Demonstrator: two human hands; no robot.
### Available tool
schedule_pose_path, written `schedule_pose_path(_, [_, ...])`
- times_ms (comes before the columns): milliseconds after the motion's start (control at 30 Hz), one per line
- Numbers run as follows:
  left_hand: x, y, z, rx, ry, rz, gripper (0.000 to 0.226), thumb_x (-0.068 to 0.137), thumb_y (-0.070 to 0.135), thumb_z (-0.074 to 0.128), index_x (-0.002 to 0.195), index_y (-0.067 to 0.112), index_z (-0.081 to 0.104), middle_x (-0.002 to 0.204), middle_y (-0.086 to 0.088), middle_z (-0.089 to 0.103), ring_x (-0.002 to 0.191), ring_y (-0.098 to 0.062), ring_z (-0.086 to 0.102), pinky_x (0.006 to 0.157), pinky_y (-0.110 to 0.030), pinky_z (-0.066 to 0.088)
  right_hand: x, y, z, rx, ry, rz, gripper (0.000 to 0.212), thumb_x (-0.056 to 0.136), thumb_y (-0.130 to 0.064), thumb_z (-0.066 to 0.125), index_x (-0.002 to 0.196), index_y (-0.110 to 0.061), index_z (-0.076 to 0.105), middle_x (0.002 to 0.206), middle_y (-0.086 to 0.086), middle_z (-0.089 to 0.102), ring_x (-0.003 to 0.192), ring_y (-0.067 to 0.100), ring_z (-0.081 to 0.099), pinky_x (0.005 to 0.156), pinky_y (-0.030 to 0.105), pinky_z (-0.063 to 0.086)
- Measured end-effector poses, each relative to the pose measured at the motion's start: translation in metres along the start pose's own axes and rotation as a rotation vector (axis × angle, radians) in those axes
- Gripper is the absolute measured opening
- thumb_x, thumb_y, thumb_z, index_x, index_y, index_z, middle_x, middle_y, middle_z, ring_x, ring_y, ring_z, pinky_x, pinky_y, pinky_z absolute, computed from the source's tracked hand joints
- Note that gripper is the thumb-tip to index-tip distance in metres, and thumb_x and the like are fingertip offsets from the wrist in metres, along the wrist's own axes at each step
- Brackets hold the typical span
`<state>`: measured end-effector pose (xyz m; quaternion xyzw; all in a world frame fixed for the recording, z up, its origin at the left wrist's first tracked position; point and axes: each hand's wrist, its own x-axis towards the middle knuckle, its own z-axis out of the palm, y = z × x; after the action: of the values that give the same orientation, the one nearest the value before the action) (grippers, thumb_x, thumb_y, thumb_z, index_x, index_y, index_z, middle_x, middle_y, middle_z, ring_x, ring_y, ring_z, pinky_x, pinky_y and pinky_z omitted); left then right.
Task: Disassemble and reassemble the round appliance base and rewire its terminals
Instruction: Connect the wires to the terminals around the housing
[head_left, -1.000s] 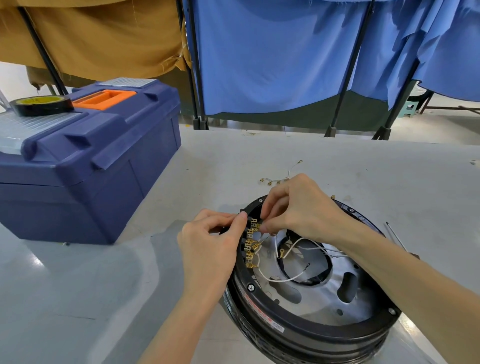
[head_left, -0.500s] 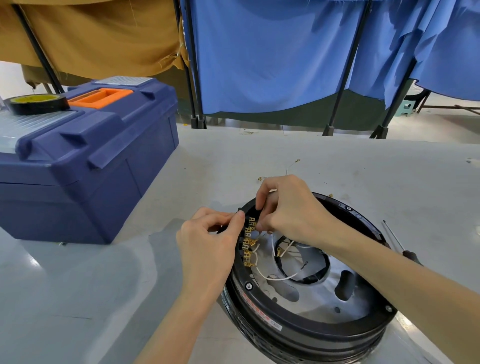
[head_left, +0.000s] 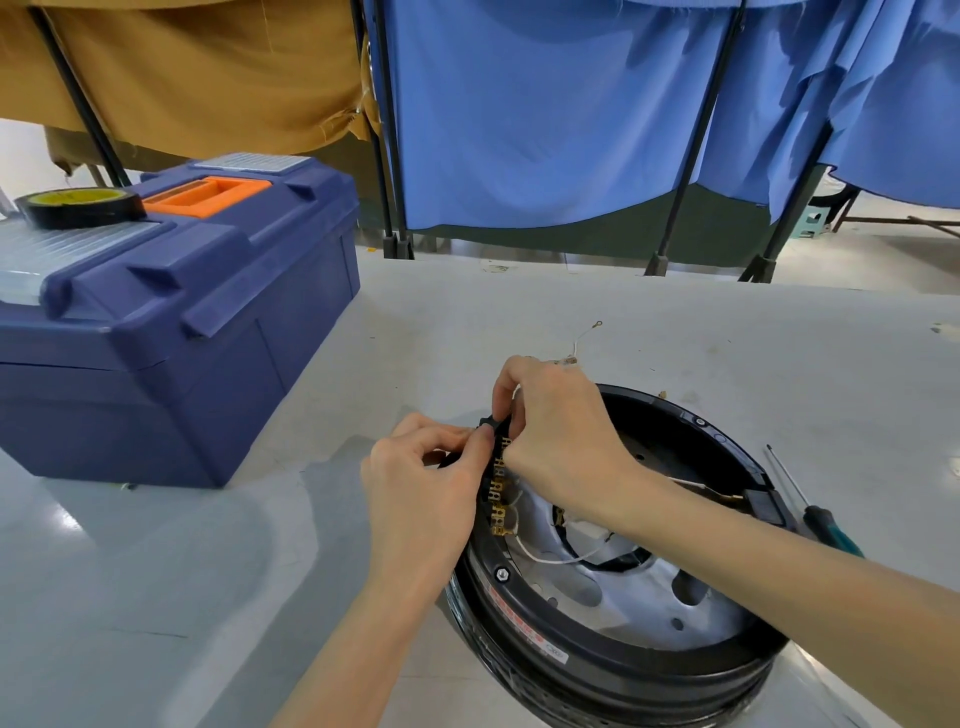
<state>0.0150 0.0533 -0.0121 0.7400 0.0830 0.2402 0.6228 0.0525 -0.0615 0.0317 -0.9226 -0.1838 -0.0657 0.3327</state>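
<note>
Brass-tabbed terminal strip stands at the left rim of the round base, left hand pinching its top steady while right hand pinches there too with curled fingers, apparently rewiring it.

Right hand covers top end of terminal strip, 10 o'clock on base rim. Rim label, 7 o'clock: print too small to read. Base cut by picture edge at 6 o'clock. Screwdriver, 3 o'clock: handle part hidden behind forearm. Toolbox cut at left edge.
</note>
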Motion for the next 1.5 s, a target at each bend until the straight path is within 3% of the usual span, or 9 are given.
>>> schedule_pose_path(200, [-0.001,0.001,-0.003,-0.013,-0.010,-0.025,0.019,0.078,0.020,0.080,0.061,0.029,0.077,0.071,0.010,0.068,0.068,-0.006,0.066,0.067,-0.028,0.053,0.006,0.010,-0.020,0.045,-0.204,0.031,0.038,0.070,0.005,0.075,0.100,-0.016,0.064,0.063,-0.003,0.069,0.061,0.003,0.062,0.067,0.025,0.050])
schedule_pose_path(300, [0.000,0.001,-0.006,-0.006,-0.024,-0.051,0.014,0.077,0.023,0.081,0.064,0.029,0.078,0.074,0.009,0.070,0.071,-0.008,0.068,0.071,-0.033,0.056,-0.001,0.019,-0.034,0.029,-0.139,0.005,0.034,0.077,-0.008,0.079,0.104,-0.022,0.064,0.082,-0.008,0.071,0.078,0.005,0.066,0.081,0.031,0.054])
schedule_pose_path(433, [0.000,0.006,-0.007,0.098,-0.014,-0.040,0.007,0.076,0.030,0.081,0.070,0.026,0.079,0.077,0.012,0.071,0.071,-0.004,0.067,0.071,-0.031,0.057,-0.019,0.024,-0.042,-0.102,-0.146,-0.141,0.016,0.078,-0.025,0.080,0.091,-0.027,0.070,0.109,-0.013,0.058,0.102,0.010,0.044,0.091,0.018,0.037])
schedule_pose_path(533, [-0.004,0.008,-0.006,0.194,0.037,-0.006,0.011,0.073,0.036,0.082,0.069,0.027,0.077,0.076,0.014,0.069,0.068,-0.003,0.066,0.065,-0.026,0.053,-0.026,0.024,-0.031,-0.227,-0.238,-0.190,0.016,0.082,-0.032,0.076,0.097,-0.026,0.075,0.112,-0.011,0.042,0.101,0.010,0.032,0.094,0.026,0.034])
schedule_pose_path(700, [-0.007,0.012,-0.006,0.230,0.065,0.033,0.022,0.073,0.035,0.082,0.057,0.032,0.068,0.064,0.015,0.066,0.063,0.002,0.063,0.059,-0.021,0.047,-0.022,0.018,-0.023,-0.177,-0.246,-0.183,0.017,0.083,-0.039,0.073,0.091,-0.024,0.074,0.106,-0.009,0.043,0.098,0.011,0.035,0.089,0.030,0.036])
schedule_pose_path(867, [-0.007,0.009,-0.006,0.233,0.066,0.051,0.027,0.074,0.034,0.081,0.053,0.035,0.065,0.062,0.015,0.065,0.062,0.001,0.062,0.060,-0.024,0.048,-0.016,0.015,-0.021,-0.171,-0.274,-0.186,0.022,0.079,-0.038,0.077,0.075,-0.028,0.058,0.100,-0.009,0.044,0.096,0.013,0.039,0.079,0.026,0.033])
schedule_pose_path(1233, [-0.006,0.007,-0.006,0.223,0.063,0.067,0.026,0.075,0.033,0.082,0.054,0.034,0.066,0.062,0.014,0.066,0.061,0.001,0.062,0.057,-0.020,0.044,-0.005,0.017,-0.033,-0.200,-0.388,-0.209,0.006,0.085,-0.021,0.075,0.081,-0.022,0.070,0.098,-0.008,0.045,0.084,0.003,0.042,0.073,0.026,0.034])
schedule_pose_path(1333, [-0.006,0.008,-0.006,0.224,0.061,0.068,0.024,0.075,0.032,0.081,0.055,0.032,0.068,0.063,0.013,0.066,0.061,0.001,0.062,0.058,-0.021,0.046,-0.004,0.018,-0.033,-0.210,-0.405,-0.236,0.007,0.084,-0.025,0.075,0.083,-0.020,0.070,0.099,-0.003,0.049,0.090,0.012,0.048,0.080,0.031,0.040])
schedule_pose_path(1500, [-0.007,0.009,-0.005,0.235,0.070,0.057,0.021,0.075,0.034,0.081,0.058,0.028,0.071,0.063,0.012,0.065,0.061,-0.002,0.062,0.058,-0.021,0.044,-0.001,0.022,-0.033,-0.109,-0.380,-0.238,0.011,0.079,-0.027,0.079,0.080,-0.019,0.073,0.088,-0.005,0.052,0.074,0.003,0.047,0.070,0.026,0.040])
